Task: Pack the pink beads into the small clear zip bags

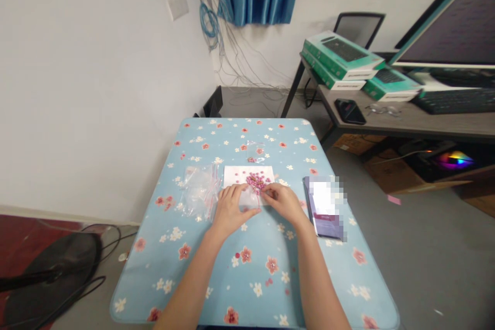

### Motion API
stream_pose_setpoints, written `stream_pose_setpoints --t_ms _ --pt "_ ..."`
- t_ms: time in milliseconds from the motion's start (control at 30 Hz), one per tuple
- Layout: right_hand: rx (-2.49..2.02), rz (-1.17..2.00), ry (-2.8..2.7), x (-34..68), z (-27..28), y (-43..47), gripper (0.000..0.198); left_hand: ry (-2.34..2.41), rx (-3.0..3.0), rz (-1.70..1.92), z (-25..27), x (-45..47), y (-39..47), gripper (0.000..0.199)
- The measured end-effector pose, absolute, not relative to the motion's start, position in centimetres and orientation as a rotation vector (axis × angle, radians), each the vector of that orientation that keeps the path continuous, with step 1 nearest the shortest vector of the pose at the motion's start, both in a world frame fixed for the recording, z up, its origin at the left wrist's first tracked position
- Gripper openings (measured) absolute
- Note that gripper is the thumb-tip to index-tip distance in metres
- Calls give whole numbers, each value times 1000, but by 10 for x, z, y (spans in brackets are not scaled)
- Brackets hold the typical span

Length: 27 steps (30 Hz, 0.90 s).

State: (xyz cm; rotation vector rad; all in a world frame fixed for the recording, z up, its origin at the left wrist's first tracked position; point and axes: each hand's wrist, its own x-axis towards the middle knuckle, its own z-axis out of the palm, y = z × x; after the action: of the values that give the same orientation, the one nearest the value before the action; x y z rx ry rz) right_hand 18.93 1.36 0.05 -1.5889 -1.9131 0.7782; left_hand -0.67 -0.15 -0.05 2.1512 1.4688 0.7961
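Observation:
A pile of small pink beads (256,180) lies on a white sheet of paper (229,172) in the middle of the table. At the sheet's near edge, my left hand (231,207) holds a small clear zip bag (252,199), its thumb and fingers at the bag's sides. My right hand (285,201) is at the near right of the pile, thumb and fingertips pinched together. What sits between those fingertips is too small to make out. Just beyond the paper lies another small clear bag (256,150) with a few beads in it.
Empty clear zip bags (196,191) lie left of the paper. A phone or tablet (325,211) with a lit, partly blurred screen rests on the right. The flowered tablecloth (216,294) covers the table. Beyond it, a desk (371,122) bears keyboard boxes (340,56).

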Motion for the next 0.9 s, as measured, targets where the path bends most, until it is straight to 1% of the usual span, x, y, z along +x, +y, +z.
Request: stream_pose_setpoints --t_ms 233,467,600,767,900 --pt "-1391 1026 -1623 184 6 12 21 1465 2167 781 -1 -7 -1 62" --pt "-1271 1148 -1572 177 12 11 19 1465 2181 777 0 -7 -2 62" --pt "-1269 1171 -1581 175 12 10 17 1460 2182 796 0 -7 -2 62" --pt "-1265 1178 -1582 176 12 10 20 1456 2186 822 0 -7 -1 60" --pt "-1316 1108 -1598 181 9 12 21 1454 2179 831 -1 -7 -1 60"
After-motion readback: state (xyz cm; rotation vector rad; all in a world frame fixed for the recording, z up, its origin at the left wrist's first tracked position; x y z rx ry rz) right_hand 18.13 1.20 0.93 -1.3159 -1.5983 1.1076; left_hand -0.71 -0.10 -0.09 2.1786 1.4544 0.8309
